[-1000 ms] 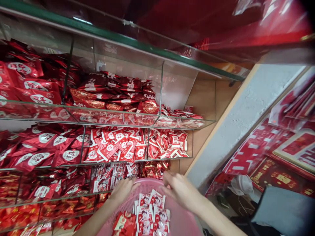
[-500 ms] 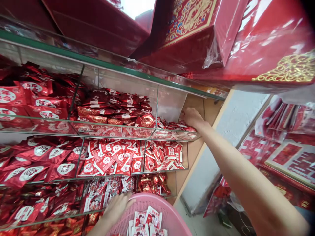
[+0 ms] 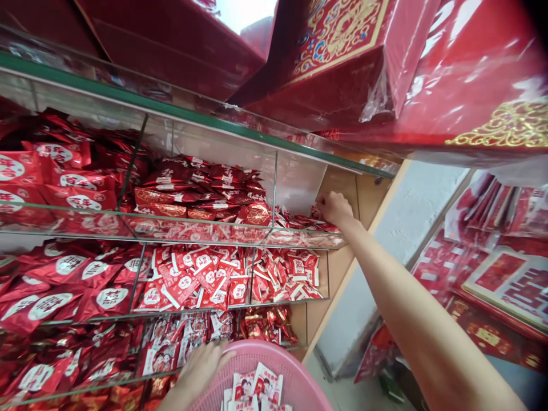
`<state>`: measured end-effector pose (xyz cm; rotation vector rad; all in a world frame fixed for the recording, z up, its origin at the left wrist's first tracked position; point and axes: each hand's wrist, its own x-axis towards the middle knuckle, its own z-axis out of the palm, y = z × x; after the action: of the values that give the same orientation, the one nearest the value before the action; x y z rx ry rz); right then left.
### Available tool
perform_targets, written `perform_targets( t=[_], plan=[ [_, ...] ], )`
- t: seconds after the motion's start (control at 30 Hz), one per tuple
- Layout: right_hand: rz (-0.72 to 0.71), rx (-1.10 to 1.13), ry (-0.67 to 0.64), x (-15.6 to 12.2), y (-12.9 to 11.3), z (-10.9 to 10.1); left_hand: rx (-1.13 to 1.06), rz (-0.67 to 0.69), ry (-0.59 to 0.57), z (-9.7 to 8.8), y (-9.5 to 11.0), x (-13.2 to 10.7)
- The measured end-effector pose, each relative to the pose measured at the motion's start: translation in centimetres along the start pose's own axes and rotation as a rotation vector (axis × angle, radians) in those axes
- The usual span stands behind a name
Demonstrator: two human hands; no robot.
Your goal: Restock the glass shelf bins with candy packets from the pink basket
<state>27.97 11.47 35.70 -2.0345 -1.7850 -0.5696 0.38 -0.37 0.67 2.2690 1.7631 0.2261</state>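
My right hand point(image 3: 337, 209) reaches into the right-end compartment of a glass shelf, its fingers curled. A small red packet point(image 3: 315, 212) shows at the fingertips, partly hidden, above other red and white packets point(image 3: 299, 220) lying low in that compartment. Lower down, my left hand point(image 3: 204, 363) grips the left rim of a pink plastic basket point(image 3: 280, 355), the thumb on the rim and the fingers outside. Several white and red packets point(image 3: 268, 383) with printed cartoon figures lie in the basket, whose lower part is cut off by the frame.
Glass dividers split the shelves into compartments of red packets point(image 3: 201, 191). A green-edged glass shelf point(image 3: 205, 120) runs above my right hand, carrying large red boxes point(image 3: 334, 74). A wooden side panel point(image 3: 338, 285) and white wall stand right, beside hanging red goods point(image 3: 505, 211).
My right hand has drawn slightly back and down, with a red packet now visible at its fingertips. My left hand stays on the basket rim.
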Motion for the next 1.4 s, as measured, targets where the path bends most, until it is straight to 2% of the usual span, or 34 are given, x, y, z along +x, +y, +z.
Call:
perform_targets(
  t=[0.07, 0.17, 0.3, 0.37, 0.47, 0.63, 0.83, 0.9, 1.0, 1.1, 1.17, 1.27, 1.33, 1.4],
  plan=[
    [-0.016, 0.121, 0.105, -0.3, 0.5, -0.3, -0.016, -0.007, -0.006, -0.2, 0.1, 0.0],
    [-0.067, 0.49, 0.268, -1.3, 1.0, -0.6, -0.029, -0.015, -0.005, -0.7, 0.4, -0.1],
    [-0.092, 1.071, 0.209, -3.7, 0.7, -0.6, -0.021, -0.015, -0.035, -1.3, 0.7, -0.2],
    [-0.093, 1.239, 0.175, -5.1, 0.3, -0.6, -0.016, -0.013, -0.037, -1.4, 0.8, -0.3],
    [-0.106, 1.358, 0.159, -7.3, -0.3, -0.8, -0.016, -0.006, -0.026, -1.3, 0.7, -0.3],
    [-0.132, 1.42, 0.18, -12.0, -0.5, -1.3, 0.003, 0.003, -0.025, -0.9, 0.4, -0.1],
    [-0.041, 1.423, 0.221, -18.5, 0.8, -0.4, 0.047, 0.012, -0.042, -1.3, 0.8, -0.1],
    [-0.019, 1.433, 0.142, -20.4, 0.8, 0.9, 0.061, 0.027, -0.038, -1.3, 0.8, -0.1],
    [-0.011, 1.45, -0.164, -23.2, -0.1, 4.4, 0.072, 0.043, -0.03, -1.1, 0.7, 0.0],
    [0.015, 1.436, -0.482, -25.9, -1.9, 9.9, 0.054, 0.053, -0.01, -0.7, 0.4, 0.0],
    [0.04, 1.414, -0.617, -27.6, -3.1, 14.0, 0.043, 0.058, -0.005, -0.5, 0.3, 0.1],
    [0.154, 1.341, -0.756, -29.7, -4.2, 18.9, 0.072, 0.066, -0.008, -0.5, 0.3, 0.2],
    [0.243, 1.259, -0.83, -30.6, -4.6, 20.8, 0.101, 0.069, -0.009, -0.5, 0.4, 0.2],
    [0.304, 1.187, -0.876, -31.2, -4.9, 21.8, 0.118, 0.068, -0.013, -0.6, 0.5, 0.1]
  ],
)
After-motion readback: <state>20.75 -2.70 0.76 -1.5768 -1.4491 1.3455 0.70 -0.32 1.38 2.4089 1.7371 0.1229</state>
